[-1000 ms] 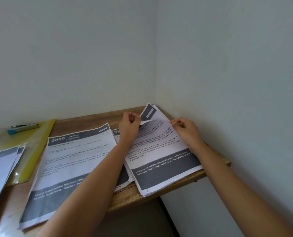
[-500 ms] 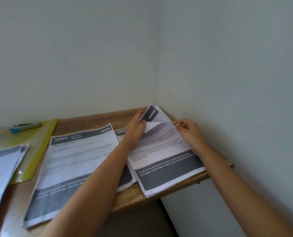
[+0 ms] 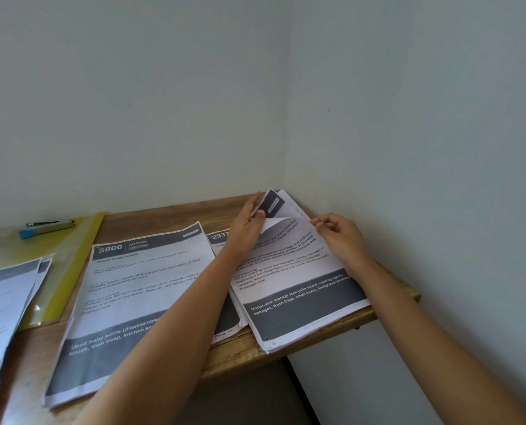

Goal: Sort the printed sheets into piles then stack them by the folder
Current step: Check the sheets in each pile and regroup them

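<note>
Wooden desk (image 3: 169,216); left hand (image 3: 244,228), right hand (image 3: 341,237) pinch curling sheets (image 3: 286,273).

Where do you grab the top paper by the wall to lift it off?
Pinch the top sheet at its far edge, coming from the wall end. That edge curls up off the pile, so fingers slip under; the near edge lies flat. The right hand pinches there.
</note>
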